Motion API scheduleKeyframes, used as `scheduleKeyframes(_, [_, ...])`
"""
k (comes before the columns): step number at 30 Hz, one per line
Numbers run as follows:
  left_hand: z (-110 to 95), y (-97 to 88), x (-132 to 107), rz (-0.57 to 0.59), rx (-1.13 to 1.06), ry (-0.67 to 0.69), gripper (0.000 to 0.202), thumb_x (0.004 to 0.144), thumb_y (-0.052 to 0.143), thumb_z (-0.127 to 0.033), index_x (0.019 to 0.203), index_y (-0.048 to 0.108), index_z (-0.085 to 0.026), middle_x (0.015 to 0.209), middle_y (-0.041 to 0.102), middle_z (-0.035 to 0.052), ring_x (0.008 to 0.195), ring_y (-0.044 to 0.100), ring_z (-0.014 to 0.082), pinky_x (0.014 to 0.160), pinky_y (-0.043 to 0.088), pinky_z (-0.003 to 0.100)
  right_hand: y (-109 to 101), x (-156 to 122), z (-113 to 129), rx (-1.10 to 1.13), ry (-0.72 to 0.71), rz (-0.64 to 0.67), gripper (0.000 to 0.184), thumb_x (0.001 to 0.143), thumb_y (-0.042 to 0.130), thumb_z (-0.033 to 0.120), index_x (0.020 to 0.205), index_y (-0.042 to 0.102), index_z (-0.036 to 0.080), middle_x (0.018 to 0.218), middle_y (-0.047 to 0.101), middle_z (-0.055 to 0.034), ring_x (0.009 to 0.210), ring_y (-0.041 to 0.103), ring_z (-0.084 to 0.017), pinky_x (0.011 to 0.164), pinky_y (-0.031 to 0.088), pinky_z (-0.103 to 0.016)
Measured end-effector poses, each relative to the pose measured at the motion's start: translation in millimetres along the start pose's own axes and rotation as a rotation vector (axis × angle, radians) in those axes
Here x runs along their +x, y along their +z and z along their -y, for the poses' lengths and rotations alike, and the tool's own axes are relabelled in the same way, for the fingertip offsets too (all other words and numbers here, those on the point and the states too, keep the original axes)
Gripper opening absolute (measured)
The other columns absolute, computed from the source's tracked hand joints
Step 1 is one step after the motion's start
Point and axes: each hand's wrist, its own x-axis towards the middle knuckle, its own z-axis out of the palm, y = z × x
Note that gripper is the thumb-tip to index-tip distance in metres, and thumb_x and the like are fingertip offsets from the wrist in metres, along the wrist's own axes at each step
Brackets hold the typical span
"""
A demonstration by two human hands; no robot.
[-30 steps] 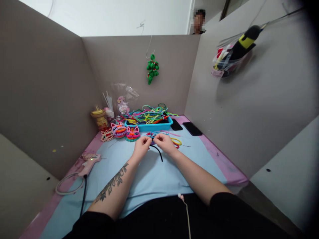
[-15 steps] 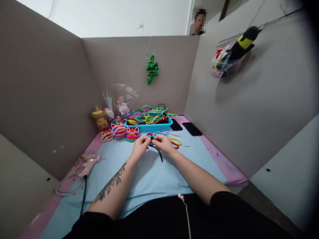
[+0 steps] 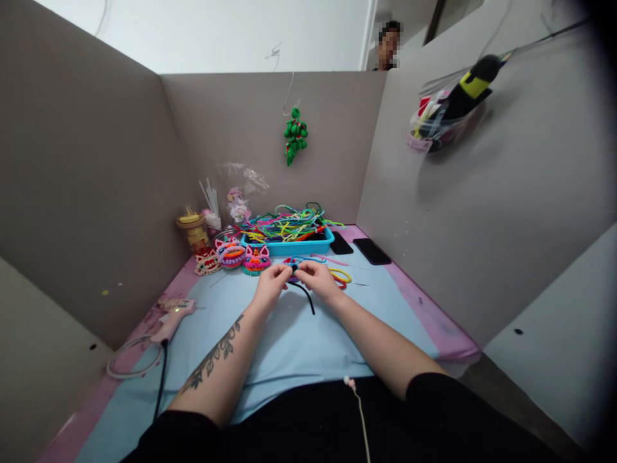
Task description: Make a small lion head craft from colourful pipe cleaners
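Note:
My left hand and my right hand meet over the light blue mat, fingertips pinched together. Between them they hold a black pipe cleaner; its free end hangs down toward me. Its upper end looks coiled into a small dark ball at my fingertips. Just behind my fingers lies a small blue and pink pipe-cleaner piece, and yellow and red loops lie beside my right hand.
A blue tray of coloured pipe cleaners stands at the back, finished pipe-cleaner heads left of it, two phones to its right. A pink glue gun with cord lies left. Grey partition walls enclose the desk; a person stands behind them.
My fingertips have drawn closer together on the black pipe cleaner's upper end. My arms and the things on the mat have stayed put.

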Motion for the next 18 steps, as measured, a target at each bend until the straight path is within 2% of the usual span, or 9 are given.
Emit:
scheduleKeyframes(3, [-6,-3.2,-1,0.014,-0.035,-0.051,0.031,0.06,0.07,-0.043,0.065,0.059,-0.014,0.056,0.05,-0.0027,0.05,0.043,0.0068,0.045,0.034,0.018,-9,1,3,-0.106,-0.127,-0.036,0.026,0.072,0.062,0.032,0.094,0.065,0.018,0.081,0.062,-0.0025,0.064,0.052,-0.011,0.059,0.044,-0.024])
scheduleKeyframes(6, [-10,-5.2,-2,0.046,-0.051,-0.11,0.032,0.058,0.071,-0.043,0.063,0.057,-0.014,0.055,0.047,-0.0031,0.05,0.041,0.0067,0.045,0.032,0.018,-14,0,1,-0.229,-0.304,-0.01,0.032,0.073,0.064,0.03,0.103,0.065,0.021,0.096,0.06,-0.0059,0.074,0.054,-0.013,0.065,0.047,-0.027])
scheduleKeyframes(10, [-13,-3.8,-5,0.08,-0.029,-0.116,0.031,0.058,0.071,-0.042,0.061,0.056,-0.014,0.054,0.047,-0.0038,0.047,0.04,0.0061,0.046,0.031,0.019,-12,-1,-6,-0.293,-0.449,-0.001,0.027,0.075,0.064,0.029,0.101,0.067,0.022,0.093,0.06,-0.0067,0.08,0.056,-0.016,0.071,0.048,-0.03])
scheduleKeyframes(18, [-14,-0.7,-7,0.094,-0.014,-0.117,0.028,0.059,0.069,-0.039,0.061,0.056,-0.014,0.051,0.047,-0.0043,0.044,0.038,0.0053,0.044,0.03,0.019,-8,-3,-7,-0.432,-0.553,-0.046,0.019,0.08,0.059,0.026,0.096,0.066,0.021,0.086,0.061,-0.0063,0.073,0.057,-0.015,0.071,0.049,-0.03])
